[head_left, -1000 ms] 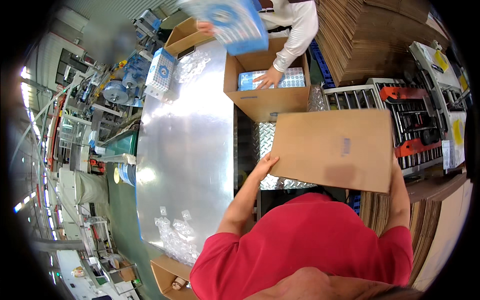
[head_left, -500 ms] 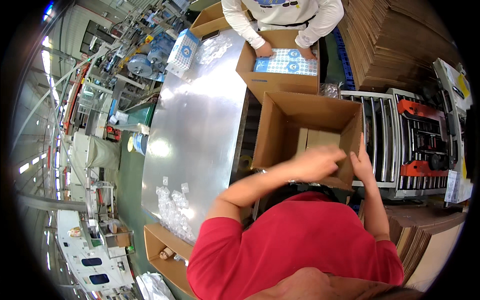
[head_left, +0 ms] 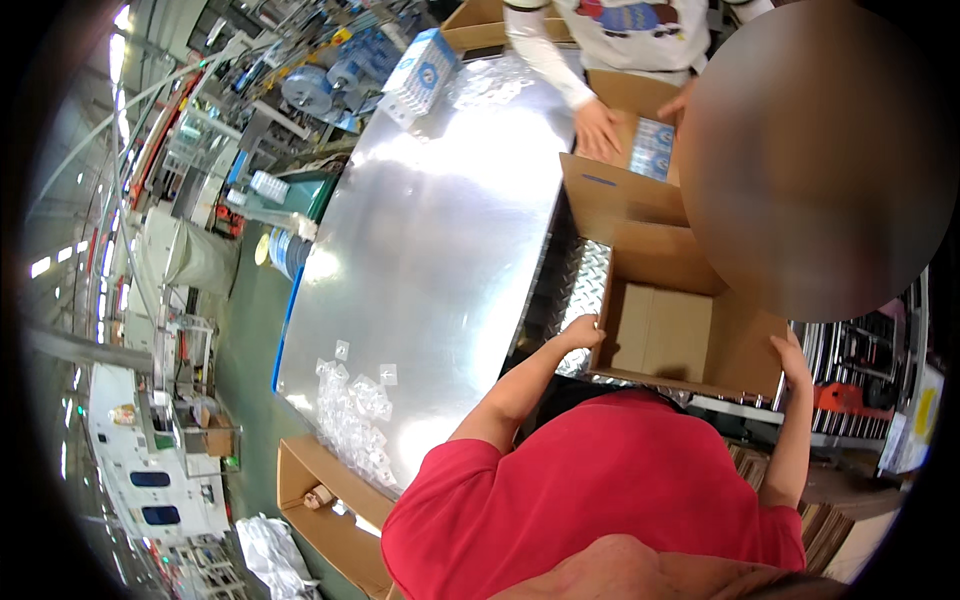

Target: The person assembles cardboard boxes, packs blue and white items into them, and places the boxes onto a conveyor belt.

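An open cardboard box [head_left: 661, 330] stands in front of me, its inside showing bare brown panels. My left hand [head_left: 582, 332] is closed on the near part of its left wall. On the opposite side, my right hand [head_left: 793, 360] grips the right wall, fingers partly hidden behind the cardboard. Just beyond stands a second cardboard box [head_left: 625, 195], with blue-and-white packages [head_left: 652, 149] showing between its flaps. A co-worker's hand [head_left: 597, 130] lies at that box's left side, and their other hand is at its right.
Left of me is a shiny metal table [head_left: 420, 250] with small clear plastic pieces [head_left: 355, 405] on it. A blue-and-white carton [head_left: 420, 75] stands at its far end. An open box [head_left: 325, 500] sits below its near corner. Rollers [head_left: 850, 345] lie right; a round blur hides the upper right.
My left hand has left the box's inside and now holds its left wall. The co-worker's hands have moved from the packages to the box's sides, and flaps now cover part of them. The view has shifted.
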### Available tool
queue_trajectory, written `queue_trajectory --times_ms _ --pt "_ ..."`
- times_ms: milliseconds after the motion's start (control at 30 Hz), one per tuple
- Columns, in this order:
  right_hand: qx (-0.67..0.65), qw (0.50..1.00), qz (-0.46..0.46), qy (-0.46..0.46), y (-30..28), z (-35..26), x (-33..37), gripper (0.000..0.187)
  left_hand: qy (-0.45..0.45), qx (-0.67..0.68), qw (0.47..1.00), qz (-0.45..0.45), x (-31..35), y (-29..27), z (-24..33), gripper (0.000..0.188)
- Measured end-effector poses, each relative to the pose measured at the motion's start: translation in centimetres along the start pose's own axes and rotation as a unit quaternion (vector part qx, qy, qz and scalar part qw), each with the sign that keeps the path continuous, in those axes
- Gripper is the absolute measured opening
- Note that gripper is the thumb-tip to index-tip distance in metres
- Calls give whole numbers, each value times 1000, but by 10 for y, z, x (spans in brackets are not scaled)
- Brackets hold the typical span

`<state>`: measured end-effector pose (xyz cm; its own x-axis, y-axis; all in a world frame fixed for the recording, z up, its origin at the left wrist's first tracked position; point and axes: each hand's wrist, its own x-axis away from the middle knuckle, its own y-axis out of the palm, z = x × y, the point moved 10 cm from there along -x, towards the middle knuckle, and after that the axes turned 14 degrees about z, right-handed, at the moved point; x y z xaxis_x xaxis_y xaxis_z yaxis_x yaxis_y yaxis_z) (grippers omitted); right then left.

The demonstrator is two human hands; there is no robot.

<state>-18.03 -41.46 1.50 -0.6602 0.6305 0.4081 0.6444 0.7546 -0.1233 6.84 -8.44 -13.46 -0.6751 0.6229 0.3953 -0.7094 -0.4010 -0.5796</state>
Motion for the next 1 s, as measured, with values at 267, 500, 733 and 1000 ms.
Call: queue_trajectory --times_ms 267,500,733,1000 --pt "194 978 46 -63 144 -16 6 54 37 -122 946 297 36 -249 -8 38" --pt "125 989 39 -62 135 -25 21 45 6 -42 849 527 53 -404 -123 23" --pt "190 980 11 -61 124 -11 15 53 122 -281 737 603 25 -522 -77 33" --pt "199 972 127 -11 109 -14 12 56 -38 -350 699 623 -23 -667 -99 56"
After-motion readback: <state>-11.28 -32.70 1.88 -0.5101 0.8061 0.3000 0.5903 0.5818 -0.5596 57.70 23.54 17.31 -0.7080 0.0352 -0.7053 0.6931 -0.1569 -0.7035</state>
